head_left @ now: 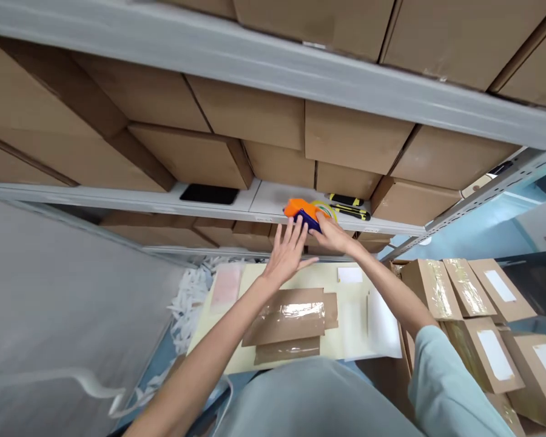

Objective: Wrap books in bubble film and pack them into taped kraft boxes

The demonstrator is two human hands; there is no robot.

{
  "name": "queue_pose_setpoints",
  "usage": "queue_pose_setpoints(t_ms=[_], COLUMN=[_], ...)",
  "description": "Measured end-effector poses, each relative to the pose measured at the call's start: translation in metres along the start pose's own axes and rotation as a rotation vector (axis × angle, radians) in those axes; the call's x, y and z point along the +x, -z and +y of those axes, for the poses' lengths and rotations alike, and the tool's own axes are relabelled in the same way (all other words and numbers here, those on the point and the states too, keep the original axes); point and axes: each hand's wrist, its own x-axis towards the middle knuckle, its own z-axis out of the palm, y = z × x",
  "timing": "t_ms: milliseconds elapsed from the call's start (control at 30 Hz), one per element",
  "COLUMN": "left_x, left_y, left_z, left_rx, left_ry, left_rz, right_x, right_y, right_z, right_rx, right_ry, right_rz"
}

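Observation:
An orange and dark blue tool, perhaps a tape dispenser [300, 208], is at the front edge of the grey shelf [273, 194]. My right hand [331, 233] is closed around its right end. Just below and left of it, my left hand [287, 252] has its fingers spread, the fingertips near the tool's blue part. Behind the right hand lie yellow and green rings [326, 209], partly covered. Two black and yellow cutters [349, 210] rest to the right on the shelf, and a black phone-like slab [209, 194] lies to the left.
Below the shelf is a pale table [355, 328] bearing flattened taped cardboard [295, 315] and white sheets. Taped boxes [482, 346] are stacked at the right. Cardboard boxes [359, 136] line the shelves, white scraps [188, 303] lie left, and a metal upright stands right.

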Motion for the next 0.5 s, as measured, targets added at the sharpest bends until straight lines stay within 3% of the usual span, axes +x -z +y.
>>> queue_pose_setpoints(t_ms=[67, 133, 267, 333, 400, 500], left_x=[0.026, 0.037, 0.028, 0.012, -0.016, -0.082], left_y=[0.013, 0.019, 0.019, 0.014, 0.004, -0.021], left_z=[-0.008, -0.016, -0.025, -0.027, -0.029, -0.028], left_rx=[0.009, 0.011, -0.021, -0.062, -0.122, -0.222], left_ry=[0.069, 0.126, 0.148, 0.169, 0.234, 0.443], left_rz=[0.003, -0.018, -0.028, -0.015, -0.004, -0.019], right_x=[0.038, 0.068, 0.104, 0.108, 0.1, 0.053], right_y=[0.011, 0.017, 0.016, 0.012, 0.001, -0.037], right_z=[-0.009, -0.014, -0.02, -0.021, -0.02, -0.014], right_rx=[-0.108, -0.188, -0.288, -0.325, -0.341, -0.309], right_ry=[0.007, -0.017, -0.072, -0.071, -0.051, -0.078], right_rz=[0.009, -0.039, -0.124, -0.067, 0.071, 0.268])
